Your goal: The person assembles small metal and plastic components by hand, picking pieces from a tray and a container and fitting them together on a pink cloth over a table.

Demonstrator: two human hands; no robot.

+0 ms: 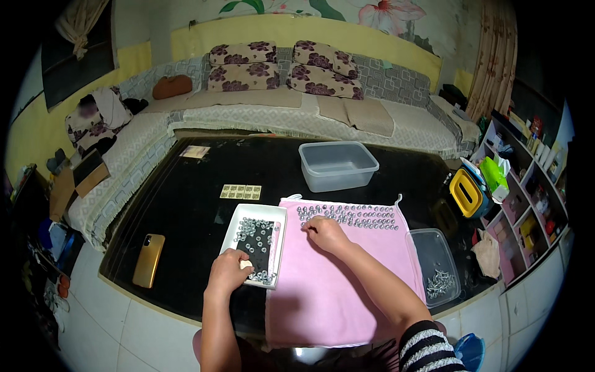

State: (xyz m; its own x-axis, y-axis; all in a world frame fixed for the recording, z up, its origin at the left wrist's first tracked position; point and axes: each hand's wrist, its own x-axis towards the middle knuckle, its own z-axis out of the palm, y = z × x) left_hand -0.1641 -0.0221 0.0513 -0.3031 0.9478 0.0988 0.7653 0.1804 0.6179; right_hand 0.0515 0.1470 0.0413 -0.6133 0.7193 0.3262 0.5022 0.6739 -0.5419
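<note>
My left hand [228, 271] lies over the near left edge of a white tray [281, 248], its fingers curled. A small pale piece [245, 264] shows at its thumb and fingertips, too unclear to name. Loose silver pieces [253, 229], small and round like nuts, lie on the tray's dark bottom. On a pink cloth [334, 297], my right hand [326, 234] is pinched at the left end of several rows of similar silver pieces [365, 217]. Whatever sits between those fingertips is hidden. The rows run along the cloth's far edge.
A clear plastic tub [339, 180] stands beyond the cloth. Right of it, a shallow clear container [427, 248] holds silver screw-like pieces [440, 283]. A gold phone [149, 260] lies on the black table [186, 217] at left, with a printed card sheet [241, 191] farther back.
</note>
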